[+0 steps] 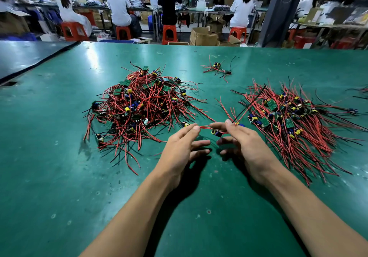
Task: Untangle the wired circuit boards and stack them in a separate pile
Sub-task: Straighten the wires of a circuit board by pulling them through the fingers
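Observation:
A tangled heap of small green circuit boards with red and black wires [139, 105] lies left of centre on the green table [59, 177]. To the right is a second pile of boards [288, 117] with wires fanned out in rough alignment. Between the piles, my left hand [183, 149] pinches a red wire with thumb and forefinger. My right hand [243, 143] pinches the wires of one small board [217, 132] that hangs between both hands; its red and black leads rise up to the right.
A small cluster of two or three wired boards [218, 69] lies further back. More wires show at the right edge [361, 91]. A dark table seam runs at the far left [39, 61]. Seated workers on red stools and cardboard boxes fill the background.

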`<action>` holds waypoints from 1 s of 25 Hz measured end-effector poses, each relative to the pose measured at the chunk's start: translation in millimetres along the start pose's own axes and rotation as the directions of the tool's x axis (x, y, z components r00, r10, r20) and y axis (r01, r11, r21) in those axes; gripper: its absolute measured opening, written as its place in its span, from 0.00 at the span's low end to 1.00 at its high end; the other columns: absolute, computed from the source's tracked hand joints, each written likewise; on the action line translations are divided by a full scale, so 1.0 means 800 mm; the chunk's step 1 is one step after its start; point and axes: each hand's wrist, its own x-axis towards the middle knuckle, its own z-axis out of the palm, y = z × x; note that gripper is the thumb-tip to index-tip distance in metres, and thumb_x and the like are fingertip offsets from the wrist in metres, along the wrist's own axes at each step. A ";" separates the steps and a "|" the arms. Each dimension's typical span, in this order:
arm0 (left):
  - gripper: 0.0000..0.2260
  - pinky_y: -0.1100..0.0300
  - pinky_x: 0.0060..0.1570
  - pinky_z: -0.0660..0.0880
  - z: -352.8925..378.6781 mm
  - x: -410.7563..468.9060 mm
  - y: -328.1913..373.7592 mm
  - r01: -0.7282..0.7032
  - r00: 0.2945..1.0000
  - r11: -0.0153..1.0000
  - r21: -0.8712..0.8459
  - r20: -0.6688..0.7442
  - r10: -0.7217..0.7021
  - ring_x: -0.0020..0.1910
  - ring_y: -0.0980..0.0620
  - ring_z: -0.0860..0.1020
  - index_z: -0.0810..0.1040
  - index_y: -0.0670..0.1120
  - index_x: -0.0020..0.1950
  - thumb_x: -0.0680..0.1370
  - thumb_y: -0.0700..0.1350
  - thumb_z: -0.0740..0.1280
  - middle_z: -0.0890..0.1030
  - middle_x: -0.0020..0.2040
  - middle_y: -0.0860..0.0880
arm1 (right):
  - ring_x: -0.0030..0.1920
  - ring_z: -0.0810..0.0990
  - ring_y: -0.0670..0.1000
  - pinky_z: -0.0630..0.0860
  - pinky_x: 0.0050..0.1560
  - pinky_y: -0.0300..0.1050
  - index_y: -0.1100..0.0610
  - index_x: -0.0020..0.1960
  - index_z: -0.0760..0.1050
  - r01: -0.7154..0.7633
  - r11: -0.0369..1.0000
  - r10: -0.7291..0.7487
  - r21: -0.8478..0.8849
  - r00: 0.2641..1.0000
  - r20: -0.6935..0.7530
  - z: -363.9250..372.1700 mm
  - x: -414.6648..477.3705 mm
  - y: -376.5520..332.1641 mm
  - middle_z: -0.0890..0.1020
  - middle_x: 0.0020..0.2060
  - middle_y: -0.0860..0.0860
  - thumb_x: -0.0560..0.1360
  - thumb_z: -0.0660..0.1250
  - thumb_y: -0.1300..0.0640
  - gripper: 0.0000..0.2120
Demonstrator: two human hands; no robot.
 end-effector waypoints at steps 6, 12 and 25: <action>0.18 0.53 0.47 0.81 0.004 -0.002 0.004 0.024 1.000 0.996 -0.082 -0.015 -0.025 0.51 0.45 0.84 0.68 0.46 0.72 0.82 0.40 0.61 0.78 0.58 0.52 | 0.39 0.82 0.48 0.78 0.38 0.40 0.54 0.52 0.83 -0.068 0.966 0.060 0.251 0.997 0.042 -0.003 0.002 -0.012 0.85 0.45 0.51 0.81 0.56 0.43 0.21; 0.21 0.46 0.52 0.79 0.000 0.002 0.003 0.022 0.999 0.990 -0.138 -0.022 -0.026 0.49 0.44 0.84 0.66 0.49 0.74 0.81 0.41 0.62 0.80 0.58 0.55 | 0.35 0.78 0.49 0.75 0.37 0.42 0.53 0.48 0.85 -0.162 0.878 0.110 0.450 0.984 0.139 -0.010 0.002 -0.018 0.84 0.43 0.52 0.78 0.58 0.40 0.22; 0.22 0.58 0.26 0.78 0.003 0.001 0.005 0.027 0.998 1.000 -0.008 -0.056 -0.028 0.26 0.44 0.80 0.74 0.43 0.59 0.82 0.60 0.55 0.79 0.42 0.40 | 0.26 0.66 0.46 0.65 0.25 0.37 0.55 0.36 0.76 -0.193 0.688 0.130 0.700 0.981 0.143 -0.023 -0.001 -0.031 0.73 0.30 0.49 0.80 0.59 0.46 0.19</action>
